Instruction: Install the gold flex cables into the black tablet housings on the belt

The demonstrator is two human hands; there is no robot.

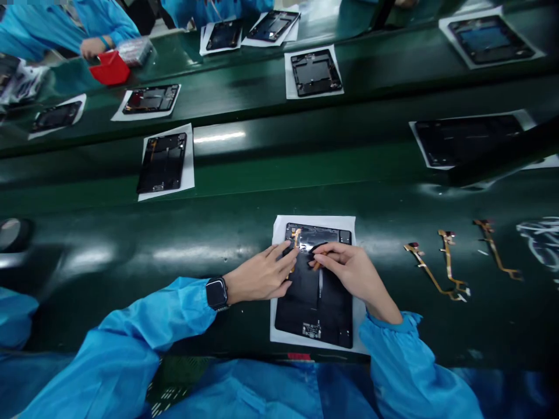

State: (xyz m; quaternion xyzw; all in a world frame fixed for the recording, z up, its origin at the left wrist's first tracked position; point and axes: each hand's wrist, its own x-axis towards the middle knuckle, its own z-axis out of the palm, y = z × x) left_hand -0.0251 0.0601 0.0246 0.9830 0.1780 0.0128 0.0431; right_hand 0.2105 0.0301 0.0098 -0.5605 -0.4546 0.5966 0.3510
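Note:
Below me an opened black tablet housing [301, 305] lies on a white sheet [277, 323]. My left hand [262, 273] rests over its upper left edge, fingers stretched and apart, fingertips near a gold flex cable [297, 235] inside the housing. Thumb and fingers of my right hand [343, 265] are pinched above the upper middle of the housing. Between them shows a small orange and dark piece that looks like a flex cable [315, 265]; most of it is hidden by the fingers. Several loose flex cables [449, 262] lie on the green surface to the right.
Other tablet housings on white sheets stand beyond, such as one housing [163, 163] at the left and another [467, 139] at the right, partly behind a dark bar [506, 151]. Co-workers in blue sit opposite, near a red bin [110, 68]. A round dark object [13, 234] sits far left.

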